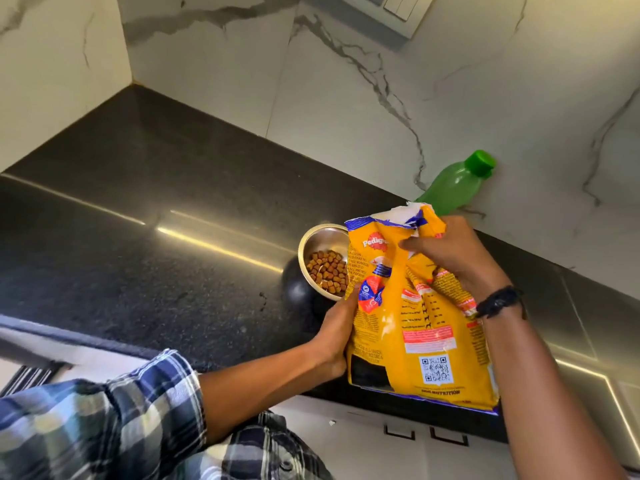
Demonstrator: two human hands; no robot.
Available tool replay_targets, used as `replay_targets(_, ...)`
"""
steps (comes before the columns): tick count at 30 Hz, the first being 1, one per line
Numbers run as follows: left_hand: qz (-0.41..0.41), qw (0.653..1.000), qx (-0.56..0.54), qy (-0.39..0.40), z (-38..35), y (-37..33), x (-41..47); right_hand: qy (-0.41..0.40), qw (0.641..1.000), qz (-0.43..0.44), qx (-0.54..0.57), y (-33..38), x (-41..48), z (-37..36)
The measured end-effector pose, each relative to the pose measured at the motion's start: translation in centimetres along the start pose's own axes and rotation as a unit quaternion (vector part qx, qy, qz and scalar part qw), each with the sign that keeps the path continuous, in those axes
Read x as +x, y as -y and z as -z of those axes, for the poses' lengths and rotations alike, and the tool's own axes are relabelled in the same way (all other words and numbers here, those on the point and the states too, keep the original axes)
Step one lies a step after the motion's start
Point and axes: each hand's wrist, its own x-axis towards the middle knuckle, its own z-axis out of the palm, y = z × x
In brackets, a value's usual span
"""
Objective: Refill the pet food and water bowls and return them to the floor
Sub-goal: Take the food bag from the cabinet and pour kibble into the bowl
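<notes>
Black stone counter (138, 202) running under a marble wall, kitchen corner. Steel bowl (323, 239) sitting on it, kibble (327, 268) covering only the bottom. Yellow bag (415, 323) standing upright just right of the bowl and hiding the bowl's right rim, torn mouth pointing up. Right hand (446, 251) is clenching the bag's neck, up and right of the bowl, fingers bunching the foil under the tear. Left hand (336, 337) is gripping the bag's lower edge, on the near side of the bowl, with the thumb on the front and the other fingers hidden behind. Capped green bottle (453, 183) standing behind and right of the bowl. No second bowl showing.

Risks, as a guess:
- The ragged tear is making an uneven spout, so tipping fast could be throwing kibble past the rim.
- The bag is crowding the bowl, so a swing could be shoving it.
- A right elbow lifting could be knocking the bottle
</notes>
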Motion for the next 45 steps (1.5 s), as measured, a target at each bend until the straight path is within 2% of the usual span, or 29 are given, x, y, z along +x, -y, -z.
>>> replay_targets(2,-0.008,1.000,0.001,-0.016,0.0,0.3,0.1,0.041,0.999,-0.024,0.018,0.4,-0.1,-0.5)
replay_targets(4,-0.014,1.000,-0.003,-0.020,-0.1,0.5,0.2,0.063,0.997,-0.022,-0.048,0.5,-0.2,-1.3)
replay_targets(6,-0.008,1.000,-0.013,-0.019,-0.5,0.8,0.1,0.051,0.990,0.006,-0.128,0.5,-0.2,-2.3)
replay_targets(11,0.083,0.995,-0.052,-0.008,-1.2,1.8,-0.3,0.043,0.963,0.020,-0.267,0.7,0.8,-3.0)
replay_targets(18,0.083,0.995,-0.044,-0.031,-2.1,2.2,0.1,0.058,0.951,0.022,-0.303,1.0,2.6,-2.2)
replay_targets(23,0.090,0.995,-0.041,0.000,-2.3,2.0,0.5,0.152,0.941,-0.024,-0.300,1.3,3.8,-3.0)
replay_targets(26,0.098,0.995,-0.033,0.009,-2.4,2.1,0.7,0.175,0.930,-0.025,-0.321,1.2,4.1,-3.8)
replay_targets(30,0.085,0.995,-0.052,-0.006,-2.5,2.0,1.2,0.174,0.926,-0.015,-0.336,1.3,4.3,-4.3)
replay_targets(34,0.084,0.990,-0.105,-0.036,-2.3,2.4,1.7,0.123,0.916,0.027,-0.382,1.5,4.3,-4.1)
replay_targets(39,0.096,0.980,-0.171,-0.041,-1.6,2.3,2.6,0.087,0.928,0.034,-0.361,1.6,5.3,-3.1)
replay_targets(42,0.111,0.976,-0.178,-0.054,-1.6,2.2,2.8,0.111,0.931,0.008,-0.348,1.6,5.6,-2.9)
replay_targets(45,0.101,0.985,-0.137,-0.038,-1.8,2.1,2.7,0.163,0.925,-0.029,-0.342,1.5,5.9,-3.2)
